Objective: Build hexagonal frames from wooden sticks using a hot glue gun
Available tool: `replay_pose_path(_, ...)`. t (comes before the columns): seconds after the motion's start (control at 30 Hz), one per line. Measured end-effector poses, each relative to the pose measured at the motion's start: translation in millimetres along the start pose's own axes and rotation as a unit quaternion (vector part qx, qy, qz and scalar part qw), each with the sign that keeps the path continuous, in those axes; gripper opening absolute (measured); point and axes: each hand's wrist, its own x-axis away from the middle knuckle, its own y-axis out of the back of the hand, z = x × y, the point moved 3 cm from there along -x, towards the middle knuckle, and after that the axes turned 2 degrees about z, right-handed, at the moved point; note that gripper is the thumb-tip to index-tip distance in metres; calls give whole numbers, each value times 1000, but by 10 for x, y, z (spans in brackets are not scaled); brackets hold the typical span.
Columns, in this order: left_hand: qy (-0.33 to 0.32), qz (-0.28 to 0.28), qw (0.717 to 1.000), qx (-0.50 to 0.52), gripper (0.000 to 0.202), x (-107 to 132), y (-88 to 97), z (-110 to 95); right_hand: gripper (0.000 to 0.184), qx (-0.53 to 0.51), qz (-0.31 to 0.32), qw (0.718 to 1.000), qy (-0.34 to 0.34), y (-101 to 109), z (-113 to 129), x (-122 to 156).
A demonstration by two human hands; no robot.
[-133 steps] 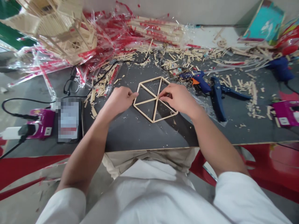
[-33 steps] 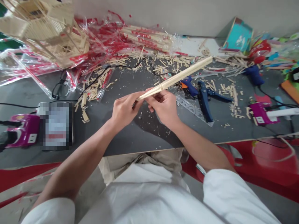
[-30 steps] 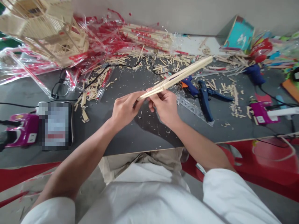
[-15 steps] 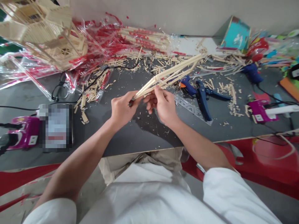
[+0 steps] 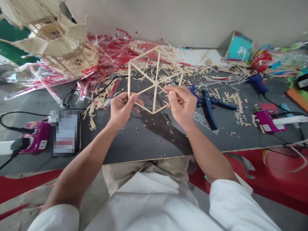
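Observation:
A six-sided frame of thin wooden sticks (image 5: 155, 96), with spokes meeting at its middle, is held up over the dark table, its open face toward me. My left hand (image 5: 123, 107) pinches its lower left corner between thumb and fingers. On the lower right, my right hand (image 5: 182, 105) is closed with fingertips on a spoke near that side; it hides the corner there. Just beyond the right hand lie a blue glue gun (image 5: 192, 91), partly covered, and a dark blue hand cutter (image 5: 209, 109). A clear plastic ruler (image 5: 202, 122) lies under the cutter.
A tiered stick model (image 5: 55, 45) stands back left beside red-and-clear plastic wrappers (image 5: 108, 51). Stick offcuts (image 5: 101, 93) litter the table (image 5: 115, 141). A phone (image 5: 66, 133) and purple power strip (image 5: 36, 136) lie left; another purple power strip (image 5: 269, 120) and second glue gun (image 5: 258, 83) lie right.
The stick frame has turned from nearly edge-on to face me, showing its spokes. My hands have moved apart, the right one rightward and the left slightly left.

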Motion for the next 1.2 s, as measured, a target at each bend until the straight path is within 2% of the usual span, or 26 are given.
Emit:
replay_pose_path(0.13,49,13,999,18,57,-41,14,47,16,48,-70,995,61,159,-96,-133)
replay_pose_path(0.27,93,43,994,44,60,-73,13,108,34,85,-87,990,74,228,-140,-187)
replay_pose_path(0.43,118,71,990,30,62,-88,20,143,56,81,14,996,32,189,-162,-170)
replay_pose_path(0.57,110,77,990,-38,65,-82,35,142,48,111,90,987,75,147,-181,-183)
replay_pose_path(0.73,119,135,981,-71,70,-56,18,124,29,144,203,958,143,63,-242,-177)
replay_pose_path(0.87,133,166,973,-87,70,-40,22,115,45,152,311,926,149,31,-333,-129)
replay_pose_path(0.97,137,168,971,-104,71,-33,34,97,48,170,378,900,137,25,-354,-89)
replay_pose_path(1.1,143,175,969,-100,73,-32,42,66,48,186,419,877,142,0,-265,-46)
replay_pose_path(1.2,139,181,970,-87,74,-51,53,55,36,127,411,897,103,18,-202,-69)
